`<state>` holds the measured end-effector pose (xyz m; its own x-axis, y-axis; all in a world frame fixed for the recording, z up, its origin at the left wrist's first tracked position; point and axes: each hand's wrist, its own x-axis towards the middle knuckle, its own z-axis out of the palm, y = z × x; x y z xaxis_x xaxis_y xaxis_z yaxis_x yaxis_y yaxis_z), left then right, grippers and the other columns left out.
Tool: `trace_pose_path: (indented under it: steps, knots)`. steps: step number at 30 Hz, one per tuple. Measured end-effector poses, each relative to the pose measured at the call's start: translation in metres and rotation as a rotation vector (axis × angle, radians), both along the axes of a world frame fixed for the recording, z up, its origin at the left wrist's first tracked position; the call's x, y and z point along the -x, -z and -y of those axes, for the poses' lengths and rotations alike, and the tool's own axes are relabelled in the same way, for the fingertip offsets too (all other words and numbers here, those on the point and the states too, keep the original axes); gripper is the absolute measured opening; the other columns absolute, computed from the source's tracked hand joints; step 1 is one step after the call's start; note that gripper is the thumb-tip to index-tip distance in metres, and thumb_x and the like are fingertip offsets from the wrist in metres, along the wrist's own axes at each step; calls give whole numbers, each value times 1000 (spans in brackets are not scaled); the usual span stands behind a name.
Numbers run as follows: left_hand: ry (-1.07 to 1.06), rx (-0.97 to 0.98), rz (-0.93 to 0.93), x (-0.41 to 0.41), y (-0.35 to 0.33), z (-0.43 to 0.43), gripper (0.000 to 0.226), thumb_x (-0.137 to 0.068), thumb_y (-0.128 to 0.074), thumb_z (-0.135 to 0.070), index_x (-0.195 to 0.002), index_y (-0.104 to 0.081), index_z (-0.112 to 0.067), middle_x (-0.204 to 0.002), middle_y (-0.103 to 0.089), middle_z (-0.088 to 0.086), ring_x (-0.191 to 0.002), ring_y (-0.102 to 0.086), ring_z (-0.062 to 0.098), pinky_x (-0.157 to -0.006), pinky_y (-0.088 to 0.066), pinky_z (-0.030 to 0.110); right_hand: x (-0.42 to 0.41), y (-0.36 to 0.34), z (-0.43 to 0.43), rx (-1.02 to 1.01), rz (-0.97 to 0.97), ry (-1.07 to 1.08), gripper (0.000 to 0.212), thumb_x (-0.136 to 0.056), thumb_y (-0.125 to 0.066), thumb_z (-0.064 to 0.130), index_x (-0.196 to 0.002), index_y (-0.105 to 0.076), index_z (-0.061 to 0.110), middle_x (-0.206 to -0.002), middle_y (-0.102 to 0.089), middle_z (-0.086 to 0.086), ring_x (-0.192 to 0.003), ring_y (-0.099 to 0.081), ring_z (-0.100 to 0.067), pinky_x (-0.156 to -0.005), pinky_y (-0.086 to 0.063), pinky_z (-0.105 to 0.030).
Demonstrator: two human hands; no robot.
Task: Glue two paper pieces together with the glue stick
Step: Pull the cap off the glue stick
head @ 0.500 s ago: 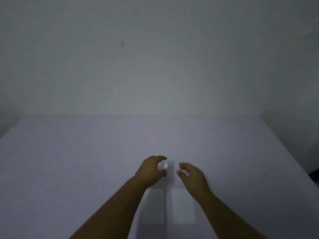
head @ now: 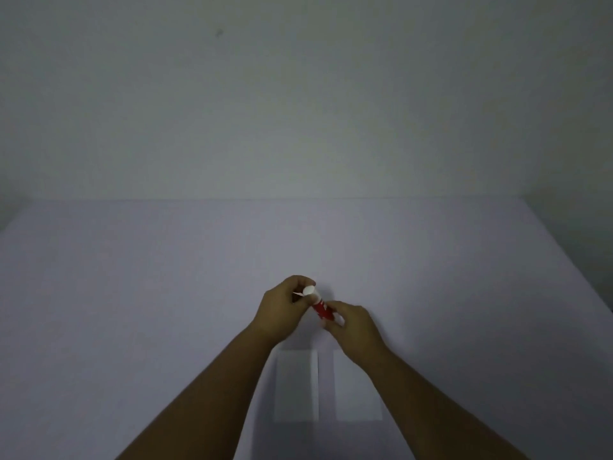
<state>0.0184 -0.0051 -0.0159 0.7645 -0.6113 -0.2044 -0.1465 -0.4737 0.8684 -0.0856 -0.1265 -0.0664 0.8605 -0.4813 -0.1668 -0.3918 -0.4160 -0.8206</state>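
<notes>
Both bare forearms reach forward, hands meeting at the glue stick (head: 321,306). The left hand (head: 284,306) curls its fingers round the stick's white top; the right hand (head: 355,324) pinches its red lower end.

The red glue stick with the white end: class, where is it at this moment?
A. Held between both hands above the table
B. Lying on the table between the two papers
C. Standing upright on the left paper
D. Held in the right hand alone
A: the red glue stick is gripped by the left hand at its white end and the right hand at its red body.
</notes>
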Motion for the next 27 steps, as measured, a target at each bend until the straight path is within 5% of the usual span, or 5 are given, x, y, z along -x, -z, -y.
trace_pose_path:
  steps: [4, 11, 15, 19, 27]
  knots:
    - [-68, 54, -68, -6, -2, -2, 19, -90, -62, -24, -108, -62, -19, -102, -65, -3, -93, -60, 11, -76, -43, 16, -4, -2, -1, 59, 9, -11, 21, -86, -59, 29, -104, -65, 22, -97, -70, -1, -78, -55, -6, -69, -42, -16]
    - [-412, 137, -137, -6, 16, -4, 21, -89, -61, -30, -107, -61, -20, -103, -65, 0, -94, -60, 18, -80, -46, 27, -7, 0, 2, 233, -46, 177, 22, -86, -62, 25, -106, -62, 16, -95, -64, -2, -90, -57, -19, -80, -48, -31]
    - [-187, -131, 72, 0, 40, -14, 13, -86, -64, -22, -99, -64, -22, -92, -63, -6, -82, -58, 10, -61, -37, 10, 1, 2, 9, 203, -8, 265, 29, -87, -62, 22, -114, -60, 12, -104, -66, -7, -97, -57, -22, -88, -48, -34]
    - [-116, -253, 143, 1, 58, -22, 16, -82, -62, -12, -97, -66, -14, -98, -65, 6, -85, -61, 19, -70, -40, 22, 4, 3, 8, 186, 10, 275, 29, -86, -62, 22, -114, -60, 13, -104, -65, -6, -96, -55, -20, -86, -45, -30]
    - [-58, -287, 227, -2, 67, -24, 26, -81, -61, -12, -106, -64, -16, -102, -66, 6, -93, -61, 24, -74, -36, 22, 9, 5, 5, 154, 3, 291, 30, -87, -61, 25, -115, -59, 15, -106, -63, -4, -97, -53, -17, -87, -45, -30]
